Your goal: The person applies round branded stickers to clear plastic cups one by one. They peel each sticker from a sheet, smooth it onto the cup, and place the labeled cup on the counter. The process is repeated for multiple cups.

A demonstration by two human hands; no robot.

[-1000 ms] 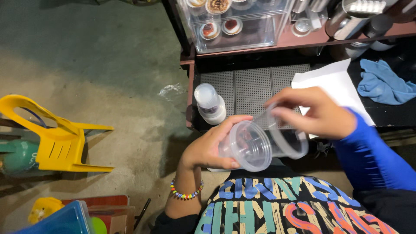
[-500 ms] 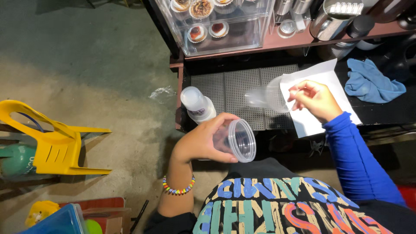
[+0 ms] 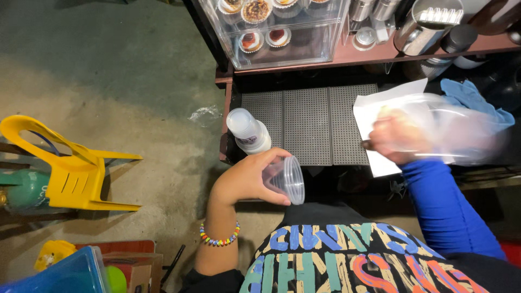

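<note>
Left hand [image 3: 247,179]: curled round a clear plastic cup [image 3: 286,179]; thumb below, fingers over the top, the grip closed on the cup's wall; a beaded bracelet [image 3: 218,237] sits on the wrist
Clear plastic cup: held in the air in front of the person's chest, near the front edge of the desk [image 3: 309,125]; it lies on its side, long axis roughly level, open mouth facing towards the right hand
Right hand [image 3: 396,138]: blurred with motion, over the white paper [image 3: 380,108] on the desk; the grip looks closed on a second clear cup [image 3: 456,127], also smeared, so how tightly it holds cannot be told; a blue sleeve [image 3: 439,211] covers the arm
Key relation: the two cups are well apart, the second one off to the right of the first and farther from the body; the left hand is the nearer to the sideways cup, the right hand to the blurred one
Desk: grey perforated mats; a white-capped bottle [image 3: 248,130] stands near its left corner, just above the left hand; a blue cloth [image 3: 472,97] lies beyond the paper
Shelf above: a clear case with small tarts [image 3: 260,38]; metal tins [image 3: 429,24] to the right
Floor: a yellow plastic chair [image 3: 70,168] tipped on its side, well apart to the left
</note>
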